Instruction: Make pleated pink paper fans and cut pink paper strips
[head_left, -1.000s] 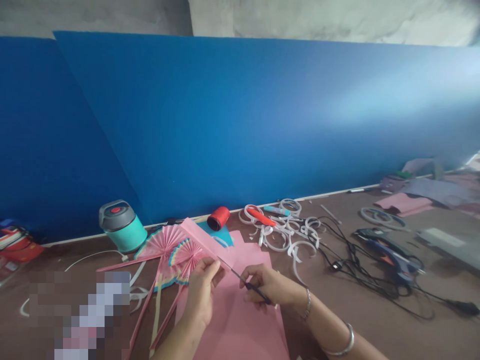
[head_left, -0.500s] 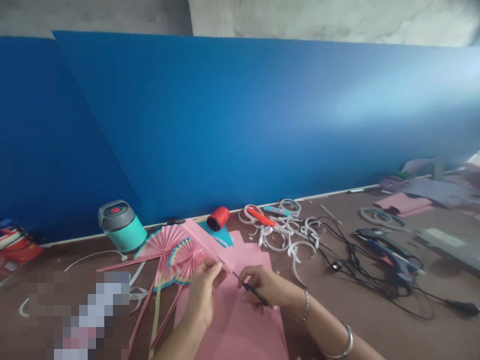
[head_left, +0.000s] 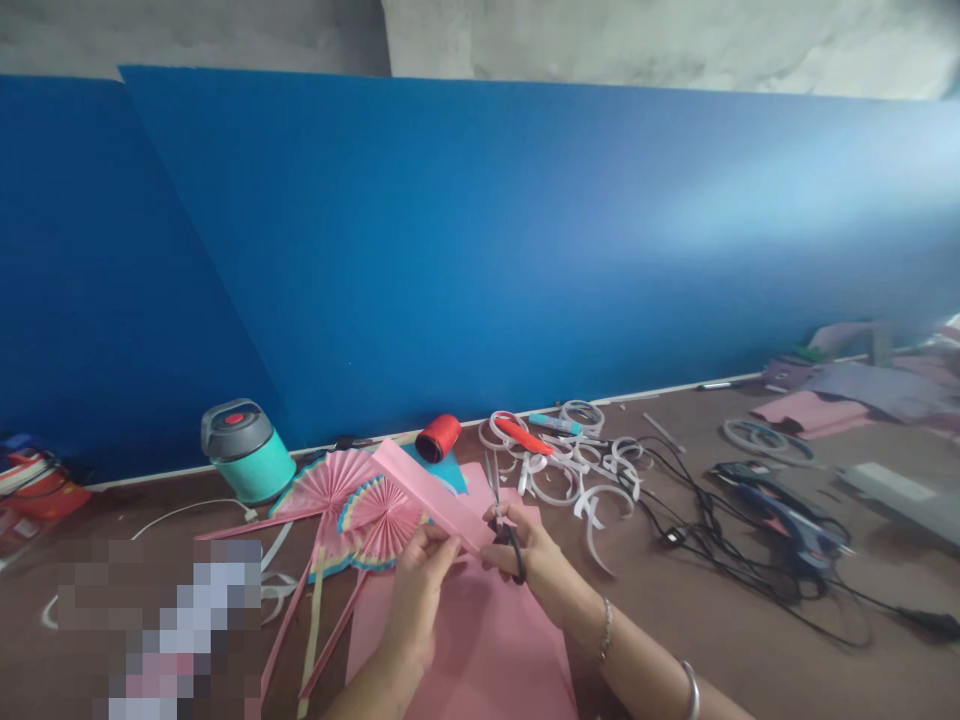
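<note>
A folded strip of pink paper point(head_left: 427, 492) slants up and left from my hands. My left hand point(head_left: 421, 575) pinches its lower edge between thumb and fingers. My right hand point(head_left: 529, 555) holds black-handled scissors point(head_left: 493, 485), their blades slightly parted and pointing up, away from me. The right fingertips sit at the strip's lower right end; whether they grip it too I cannot tell. Below both hands lie larger pink paper sheets point(head_left: 480, 650). Two pleated pink paper fans point(head_left: 386, 520) with blue and yellow edging lie just left of the strip.
Behind the strip are a red thread spool point(head_left: 439, 438) and blue paper point(head_left: 454, 472). White tape rings point(head_left: 555, 480), a red cutter point(head_left: 523, 435) and black cables point(head_left: 705, 510) with a glue gun point(head_left: 795, 530) spread rightward. A teal container point(head_left: 255, 465) stands left, before a blue partition point(head_left: 480, 250).
The scissors have swung from lying along the paper strip's edge to pointing upward, apart from the cut line. My right hand has moved slightly right, its fingers now at the strip's end.
</note>
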